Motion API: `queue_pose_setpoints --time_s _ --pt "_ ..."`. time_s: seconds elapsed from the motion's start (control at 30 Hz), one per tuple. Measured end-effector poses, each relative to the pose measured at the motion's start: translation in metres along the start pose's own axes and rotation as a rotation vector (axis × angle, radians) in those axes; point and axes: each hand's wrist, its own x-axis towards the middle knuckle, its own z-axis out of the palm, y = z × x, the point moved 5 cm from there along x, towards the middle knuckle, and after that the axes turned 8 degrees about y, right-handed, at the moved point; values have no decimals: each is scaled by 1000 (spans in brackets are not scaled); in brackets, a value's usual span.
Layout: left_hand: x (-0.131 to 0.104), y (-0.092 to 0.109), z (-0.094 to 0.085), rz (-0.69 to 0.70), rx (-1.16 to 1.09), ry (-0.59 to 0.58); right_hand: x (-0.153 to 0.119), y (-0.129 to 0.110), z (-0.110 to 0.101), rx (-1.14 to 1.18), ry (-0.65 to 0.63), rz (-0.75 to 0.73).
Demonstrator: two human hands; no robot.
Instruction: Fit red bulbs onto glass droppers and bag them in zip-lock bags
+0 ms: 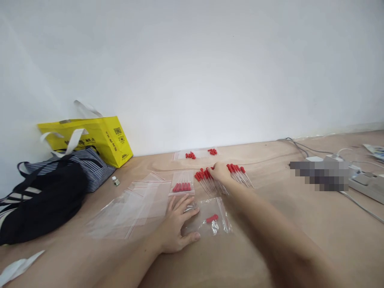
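Observation:
My left hand point(177, 226) lies with fingers spread on the left side of a clear zip bag point(222, 212). Inside that bag are red rubber bulbs point(212, 219). Over a row of glass droppers with red bulbs point(240, 172), my right hand point(220, 174) reaches in from the right. Its fingers are closed at the bulb end of a dropper, and the hand hides part of the row. Just beyond my left hand, another zip bag point(183, 178) holds several droppers, bulbs toward me. Flat, overlapping zip bags point(144, 204) are spread to the left.
Against the wall lie more bagged red-bulb droppers point(190, 155). A yellow bag point(115, 140), a striped bag point(97, 170) and a black bag point(57, 196) stand at left, near a small bottle point(115, 181). Cables and a power strip point(367, 186) occupy the right side.

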Motion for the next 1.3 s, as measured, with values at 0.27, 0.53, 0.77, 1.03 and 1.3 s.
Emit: queue_pose_setpoints --time_s 0.27,0.53,0.77,1.03,1.3 --pt "1 4 -3 6 -35 41 -1 7 -37 227 103 -37" --pt "2 1 1 -53 -95 -56 -58 68 -72 973 52 127" --pt "2 1 0 -65 -82 -58 -82 89 -53 1190 16 358" --pt "2 0 2 -51 5 -38 -97 75 -38 1303 -158 443" --pt "3 0 3 -55 0 -50 -115 51 -31 865 -370 74"
